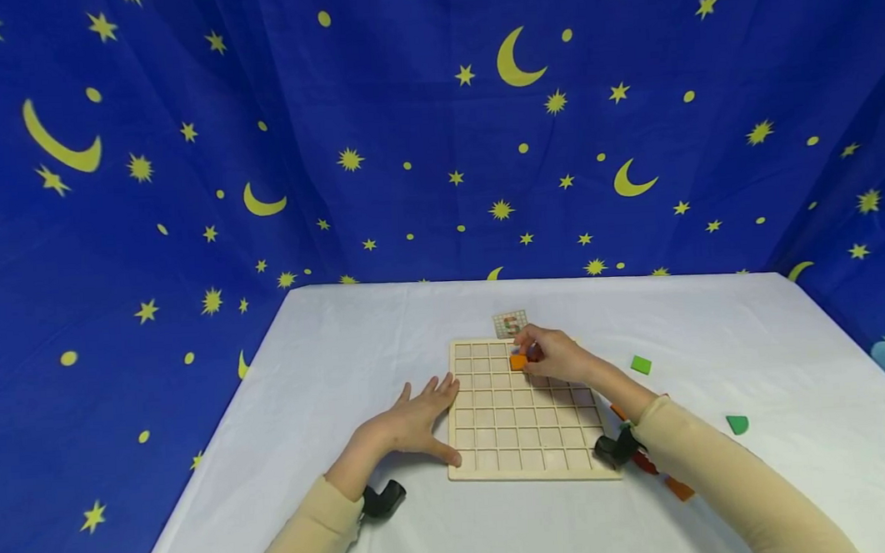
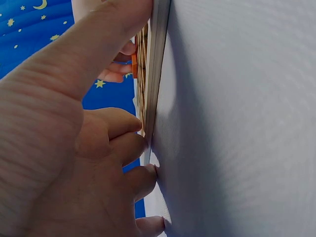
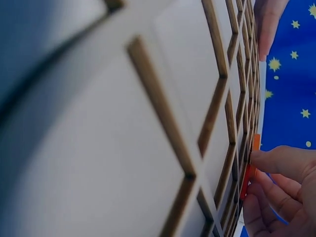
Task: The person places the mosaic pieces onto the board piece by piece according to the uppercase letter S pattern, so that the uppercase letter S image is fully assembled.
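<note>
A wooden grid board (image 1: 528, 476) with square cells lies on the white table. My right hand (image 1: 559, 355) reaches over its far side and pinches an orange square tile (image 1: 519, 362) between thumb and fingers. In the right wrist view, the orange tile (image 3: 256, 141) stands at the grid, and a red-orange piece (image 3: 245, 183) shows just below it by the fingers. My left hand (image 1: 417, 421) is spread along the board's left edge. Its thumb lies at the near left corner and its fingertips reach the side, as the left wrist view of the board edge (image 2: 157, 64) also shows.
Behind the board lies a small card (image 1: 510, 324) with a coloured grid pattern. To the right are a light green square (image 1: 641, 365), a green rounded piece (image 1: 737, 424) and an orange piece (image 1: 679, 489). Red pieces (image 1: 645, 463) lie partly hidden under the right forearm.
</note>
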The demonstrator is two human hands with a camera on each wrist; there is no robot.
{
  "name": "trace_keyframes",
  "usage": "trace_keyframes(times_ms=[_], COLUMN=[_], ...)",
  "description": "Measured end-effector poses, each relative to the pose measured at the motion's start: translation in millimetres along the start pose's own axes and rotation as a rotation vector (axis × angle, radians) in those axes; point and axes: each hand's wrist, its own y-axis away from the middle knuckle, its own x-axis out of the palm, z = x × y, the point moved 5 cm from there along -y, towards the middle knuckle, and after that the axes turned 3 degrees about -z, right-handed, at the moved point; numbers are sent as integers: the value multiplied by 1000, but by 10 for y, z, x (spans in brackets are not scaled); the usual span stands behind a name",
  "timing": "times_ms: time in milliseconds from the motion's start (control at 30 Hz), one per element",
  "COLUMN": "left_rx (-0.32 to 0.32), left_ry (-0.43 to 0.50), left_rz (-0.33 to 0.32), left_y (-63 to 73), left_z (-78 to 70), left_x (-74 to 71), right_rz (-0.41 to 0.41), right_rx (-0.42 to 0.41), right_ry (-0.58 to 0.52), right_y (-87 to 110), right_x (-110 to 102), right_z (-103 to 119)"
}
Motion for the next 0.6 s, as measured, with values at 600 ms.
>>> trace_keyframes(times_ms=[600], left_rx=[11], left_ry=[-6], left_rz=[5], left_y=[7], left_z=[-12], left_x=[1], right_rz=[4], right_rx=[-3], right_ry=[68], right_y=[0], right_x=[19], right_z=[23])
